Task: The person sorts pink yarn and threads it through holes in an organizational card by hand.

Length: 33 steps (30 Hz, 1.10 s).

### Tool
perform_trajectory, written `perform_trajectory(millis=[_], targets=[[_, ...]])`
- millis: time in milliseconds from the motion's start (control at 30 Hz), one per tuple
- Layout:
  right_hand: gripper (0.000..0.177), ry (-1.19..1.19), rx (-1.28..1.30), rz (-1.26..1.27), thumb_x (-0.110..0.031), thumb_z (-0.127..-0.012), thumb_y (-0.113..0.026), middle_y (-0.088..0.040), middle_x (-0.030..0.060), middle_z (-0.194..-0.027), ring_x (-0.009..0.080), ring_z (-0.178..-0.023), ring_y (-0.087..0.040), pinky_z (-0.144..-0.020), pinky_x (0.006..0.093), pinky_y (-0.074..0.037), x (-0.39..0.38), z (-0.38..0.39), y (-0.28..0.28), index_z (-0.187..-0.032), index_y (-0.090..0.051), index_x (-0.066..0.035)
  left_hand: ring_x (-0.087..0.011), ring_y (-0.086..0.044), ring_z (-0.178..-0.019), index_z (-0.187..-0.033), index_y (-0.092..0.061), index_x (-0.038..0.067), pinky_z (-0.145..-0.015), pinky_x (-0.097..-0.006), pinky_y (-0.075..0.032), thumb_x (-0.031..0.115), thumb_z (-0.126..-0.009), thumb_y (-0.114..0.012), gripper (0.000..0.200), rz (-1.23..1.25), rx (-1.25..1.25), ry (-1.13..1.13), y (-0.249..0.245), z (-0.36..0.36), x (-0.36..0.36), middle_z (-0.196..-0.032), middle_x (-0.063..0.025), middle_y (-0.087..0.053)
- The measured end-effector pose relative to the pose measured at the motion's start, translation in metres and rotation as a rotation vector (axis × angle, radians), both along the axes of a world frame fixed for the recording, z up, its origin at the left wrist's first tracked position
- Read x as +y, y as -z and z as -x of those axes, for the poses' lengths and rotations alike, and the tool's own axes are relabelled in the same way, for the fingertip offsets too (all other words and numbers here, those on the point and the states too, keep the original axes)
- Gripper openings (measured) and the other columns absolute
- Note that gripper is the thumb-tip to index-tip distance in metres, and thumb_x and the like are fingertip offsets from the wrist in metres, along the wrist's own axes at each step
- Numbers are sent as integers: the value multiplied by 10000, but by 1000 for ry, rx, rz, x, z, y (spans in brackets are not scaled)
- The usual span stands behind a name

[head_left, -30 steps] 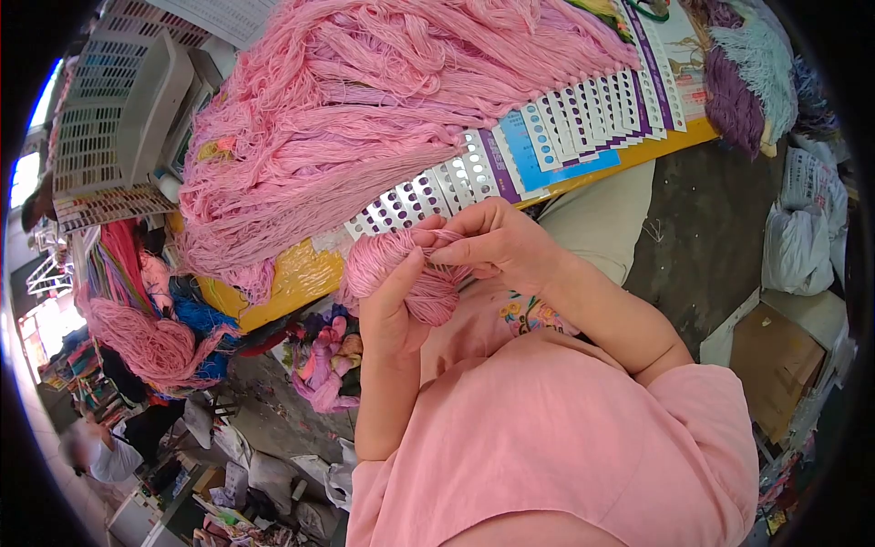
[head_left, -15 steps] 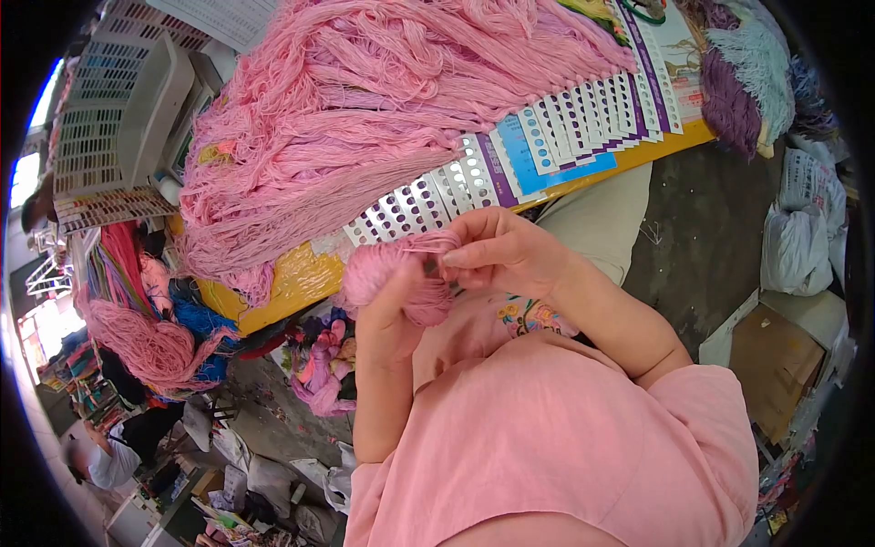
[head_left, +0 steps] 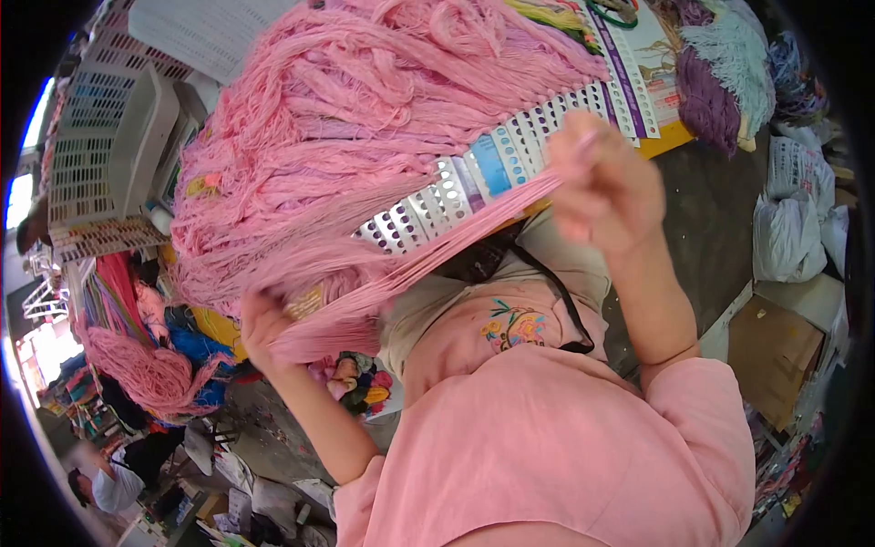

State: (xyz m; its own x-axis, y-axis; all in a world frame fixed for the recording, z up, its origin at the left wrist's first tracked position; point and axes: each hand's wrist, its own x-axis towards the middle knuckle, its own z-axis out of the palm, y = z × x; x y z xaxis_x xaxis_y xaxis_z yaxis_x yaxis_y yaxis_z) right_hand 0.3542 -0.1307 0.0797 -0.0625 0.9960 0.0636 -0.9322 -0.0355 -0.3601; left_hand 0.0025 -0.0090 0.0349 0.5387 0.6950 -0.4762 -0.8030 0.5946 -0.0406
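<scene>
A pink skein of thread (head_left: 428, 260) is stretched between my two hands. My left hand (head_left: 264, 330) is closed around its loose, bunched end, the fingers partly covered by strands. My right hand (head_left: 609, 187), somewhat blurred, grips the narrow end, raised to the right. Behind the skein, perforated white cards (head_left: 401, 226) lie along the table's near edge. A large heap of pink thread hanks (head_left: 337, 100) covers the tabletop, their ends tied at the card holes.
The yellow table edge (head_left: 670, 139) runs beyond my hands. Purple hanks (head_left: 709, 100) hang at the right end. A pink yarn bundle (head_left: 146, 369) lies at left. White bags (head_left: 788, 237) and a cardboard box (head_left: 775, 360) stand at right. Another person (head_left: 114, 483) is at far left.
The bunched pink skein has been drawn out into a long stretch. My left hand moved left and my right hand moved up and right, so they are now wide apart.
</scene>
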Motion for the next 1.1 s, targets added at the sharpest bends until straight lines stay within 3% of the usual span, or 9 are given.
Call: perform_trajectory(millis=[33, 167, 233, 300, 400, 533, 600, 900, 1100], targets=[[64, 72, 29, 4, -80, -788, -425, -419, 56, -698, 81, -484, -404, -662, 322, -466, -4, -17, 1, -769, -425, -19, -16, -268, -305, -681, -389, 89, -276, -157, -196, 104, -832, -307, 172, -89, -285, -73, 37, 48, 4, -540, -12, -422], [18, 480, -187, 135, -19, -771, -390, -324, 17, -569, 106, -507, -380, -813, 357, -395, -17, -114, 26, -765, -386, -2, -197, -273, -1089, -1128, -351, 77, -905, -312, -271, 179, -745, -435, 405, 304, 941, -32, 88, 234, -18, -1176, -91, -315], [42, 582, -155, 247, -1, -729, -414, -377, 46, -560, 150, -558, -401, -804, 353, -359, -43, -231, 41, -696, -423, 24, -183, -338, -969, -1099, -376, 38, -855, -317, -310, 156, -746, -427, 375, 397, 1245, -224, 80, 288, -35, -1069, -90, -384], [77, 1319, -556, 330, -4, -710, -421, -446, 106, -616, 205, -654, -446, -769, 353, -345, -59, -285, 9, -664, -458, 45, -168, -403, -850, -1070, -402, -1, -805, -322, -350, 132, -747, -419, 349, 288, 1438, -460, 62, 302, -35, -963, -89, -453], [153, 788, -321, -210, -50, -746, -386, -506, 135, -723, 219, -756, -479, -789, 337, -349, -49, -263, -24, -709, -474, 70, -147, -501, -671, -1027, -440, -60, -730, -329, -408, 96, -749, -407, 320, -20, 1363, -508, 40, 229, -9, -802, -88, -557], [143, 562, -1264, 254, -127, -717, -495, -559, 28, -765, 101, -720, -498, -676, 222, -387, 23, -108, 59, -783, -577, -30, -13, -336, -363, -965, -445, -48, -316, -126, -278, 93, -810, -349, 231, -11, 628, -97, 30, -2, 4, -567, -1, -436], [64, 289, -1163, 402, -34, -638, -563, -563, 9, -678, 88, -606, -499, -592, 218, -397, 38, -55, 89, -682, -589, 4, -19, -366, -400, -936, -477, -46, -340, -126, -286, 43, -755, -446, 205, -214, 378, 318, 35, -78, 0, -648, -21, -502], [120, 792, -1895, 202, -30, -544, -573, -476, 54, -647, 229, -645, -463, -584, 324, -336, 33, 8, 132, -647, -512, -41, -72, -409, -454, -732, -528, 45, -431, -201, -345, 157, -766, -499, 121, -731, 1244, 1074, 76, -227, -21, -599, -6, -491], [302, 615, -1947, 50, -89, -561, -586, -462, 92, -783, 250, -729, -450, -637, 327, -343, 26, 10, 126, -848, -510, -34, -75, -408, -439, -708, -527, 34, -414, -208, -324, 124, -763, -482, 114, -599, 1149, 927, 65, -214, -18, -538, -6, -473]])
